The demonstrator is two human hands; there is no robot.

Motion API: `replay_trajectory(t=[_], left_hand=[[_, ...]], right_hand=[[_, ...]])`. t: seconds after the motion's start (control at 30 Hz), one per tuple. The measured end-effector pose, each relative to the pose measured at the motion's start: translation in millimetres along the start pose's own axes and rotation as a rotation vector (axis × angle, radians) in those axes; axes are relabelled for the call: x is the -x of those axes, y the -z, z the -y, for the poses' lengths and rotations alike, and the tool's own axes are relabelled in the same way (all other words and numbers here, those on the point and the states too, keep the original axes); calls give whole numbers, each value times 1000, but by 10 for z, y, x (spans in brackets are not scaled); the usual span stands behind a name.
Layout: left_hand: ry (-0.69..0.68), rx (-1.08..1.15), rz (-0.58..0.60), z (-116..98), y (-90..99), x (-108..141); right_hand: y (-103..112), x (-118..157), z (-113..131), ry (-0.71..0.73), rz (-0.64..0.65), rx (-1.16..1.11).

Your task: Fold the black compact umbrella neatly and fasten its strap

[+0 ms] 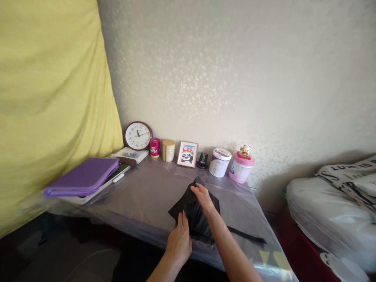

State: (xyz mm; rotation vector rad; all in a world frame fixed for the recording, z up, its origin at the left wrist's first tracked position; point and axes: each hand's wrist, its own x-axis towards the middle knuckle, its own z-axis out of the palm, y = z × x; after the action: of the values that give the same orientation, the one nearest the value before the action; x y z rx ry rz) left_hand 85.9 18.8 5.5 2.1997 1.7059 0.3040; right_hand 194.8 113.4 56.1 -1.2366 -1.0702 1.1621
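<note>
A black piece of thin, soft material (195, 219) lies bunched and folded near the front edge of the table, with a black strap stretching from it to the right. My left hand (179, 239) is at its left front side, thumb hidden and fingers closed on the material's edge. Farther back, my right hand (202, 196) has its fingers bent over the upper part of the black material, pressing or pinching it. The right forearm crosses over the material's right side.
Along the wall stand a clock (138, 135), a pink can (154, 148), a yellow-lidded can (168, 150), a framed panda picture (187, 154), a small black object (202, 160) and two tubs (219, 162). A purple folder (84, 176) lies left on the plastic-covered table (141, 196).
</note>
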Motion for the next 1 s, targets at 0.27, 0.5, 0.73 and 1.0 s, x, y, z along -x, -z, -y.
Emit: replay_trajectory(t=[0.27, 0.5, 0.73, 1.0], left_hand=[[35, 95, -31, 28, 35, 19], [11, 145, -42, 45, 192, 196], [17, -27, 28, -84, 291, 133], [62, -26, 75, -51, 224, 40]], right_hand=[[-102, -218, -294, 17, -11, 284], [-48, -394, -458, 46, -2, 419], [-75, -366, -467, 92, 128, 484], [-74, -192, -276, 200, 311, 471]])
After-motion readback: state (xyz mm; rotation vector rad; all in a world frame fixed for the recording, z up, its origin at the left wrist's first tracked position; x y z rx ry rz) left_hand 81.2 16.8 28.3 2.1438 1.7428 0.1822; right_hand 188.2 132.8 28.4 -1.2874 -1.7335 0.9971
